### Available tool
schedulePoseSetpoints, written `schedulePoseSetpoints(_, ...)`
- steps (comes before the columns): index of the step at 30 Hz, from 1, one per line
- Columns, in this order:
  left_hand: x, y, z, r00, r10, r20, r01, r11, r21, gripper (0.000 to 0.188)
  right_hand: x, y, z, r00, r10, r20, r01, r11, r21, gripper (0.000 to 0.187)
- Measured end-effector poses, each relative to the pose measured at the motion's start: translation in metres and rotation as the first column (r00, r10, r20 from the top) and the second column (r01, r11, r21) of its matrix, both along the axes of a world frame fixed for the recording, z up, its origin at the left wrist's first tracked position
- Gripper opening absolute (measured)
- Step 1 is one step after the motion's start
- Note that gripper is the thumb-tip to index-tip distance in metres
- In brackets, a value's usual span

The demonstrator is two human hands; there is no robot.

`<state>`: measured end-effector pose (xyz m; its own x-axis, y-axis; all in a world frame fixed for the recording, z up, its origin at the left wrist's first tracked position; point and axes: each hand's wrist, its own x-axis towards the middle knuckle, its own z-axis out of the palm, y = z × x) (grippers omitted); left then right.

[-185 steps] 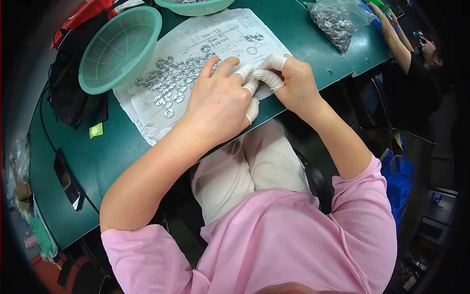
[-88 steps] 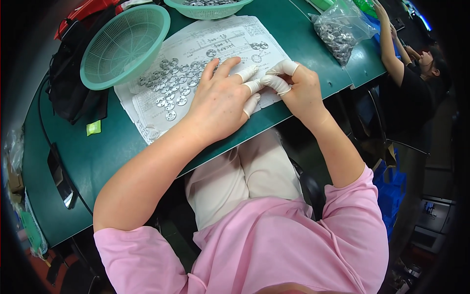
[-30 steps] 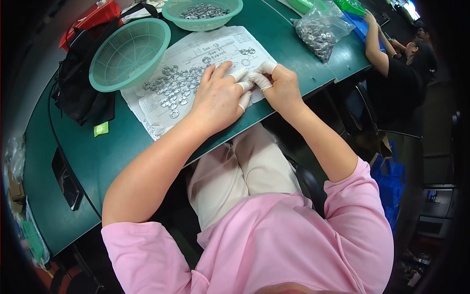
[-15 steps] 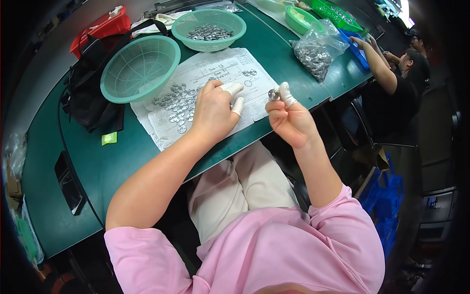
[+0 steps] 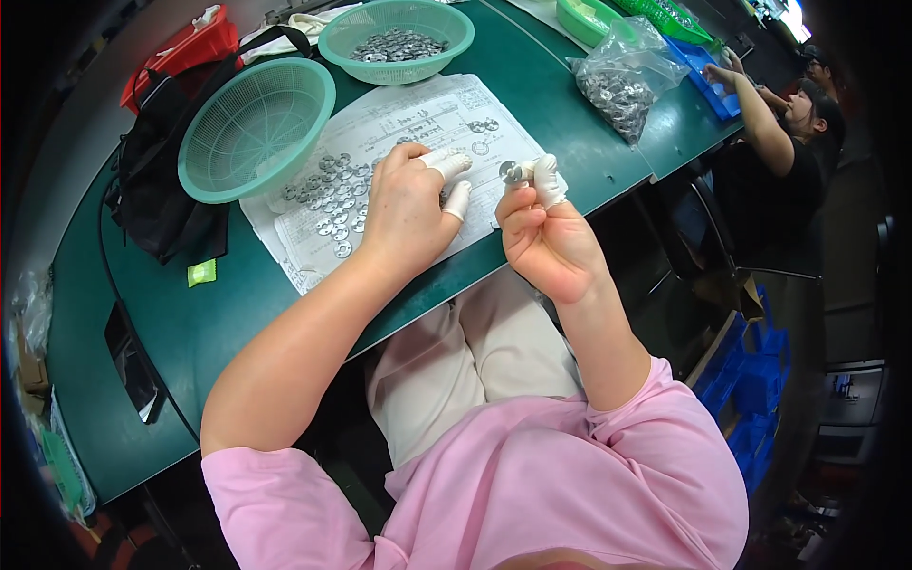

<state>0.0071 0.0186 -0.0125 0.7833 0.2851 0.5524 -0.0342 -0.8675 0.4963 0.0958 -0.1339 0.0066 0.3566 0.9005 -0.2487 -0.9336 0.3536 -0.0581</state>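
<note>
My right hand (image 5: pixel 554 242) is raised over the front edge of the sheet, pinching a small shiny metal disc (image 5: pixel 510 172) between white-covered fingertips. My left hand (image 5: pixel 408 204) rests on the printed paper sheet (image 5: pixel 454 109), its fingers curled and its thumb and a finger in white finger covers. A bit of grey metal shows between that thumb and the fingers; the palm hides the rest. Beside the left hand, many similar metal discs (image 5: pixel 332 204) with holes lie spread on the paper. A few more discs (image 5: pixel 483 125) lie farther right on the sheet.
An empty green mesh basket (image 5: pixel 256 128) and a green basket (image 5: pixel 394 71) of discs stand behind the paper. Further around are a clear bag (image 5: pixel 619 103) of metal parts, a black bag (image 5: pixel 161 190), a phone (image 5: pixel 135 366) and a co-worker (image 5: pixel 774 152) at the right.
The disc in my right hand has turned from facing up to a tilted angle, and that hand has shifted slightly left. My left hand stays in place on the paper. The view has shifted a little.
</note>
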Motion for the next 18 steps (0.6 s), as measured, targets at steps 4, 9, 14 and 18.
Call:
schedulePoseSetpoints(4, 0.0002, -0.0003, 0.0006, 1.000, -0.005, -0.009, 0.005, 1.000, -0.003, 0.026, 0.0001, -0.0011, -0.0023, 1.000, -0.002, -0.020, 0.003, 1.000, 0.022, 0.022)
schedulePoseSetpoints(9, 0.0012, -0.0003, 0.0005, 1.000, -0.005, -0.011, 0.005, 1.000, 0.006, 0.025, 0.0002, -0.0018, -0.0018, 1.000, -0.008, -0.030, 0.009, 1.000, 0.019, 0.021)
schedulePoseSetpoints(14, 0.0033, 0.0002, -0.0030, 1.000, -0.017, 0.025, 0.017, 1.000, 0.018, 0.023, 0.0012, -0.0026, -0.0005, 1.000, -0.018, -0.017, 0.018, 1.000, 0.006, 0.021)
schedulePoseSetpoints(18, 0.0011, -0.0002, -0.0022, 1.000, -0.007, 0.010, 0.007, 1.000, 0.017, 0.022, 0.0023, 0.0017, -0.0032, 0.895, -0.101, 0.434, 0.160, 0.982, -0.100, 0.018)
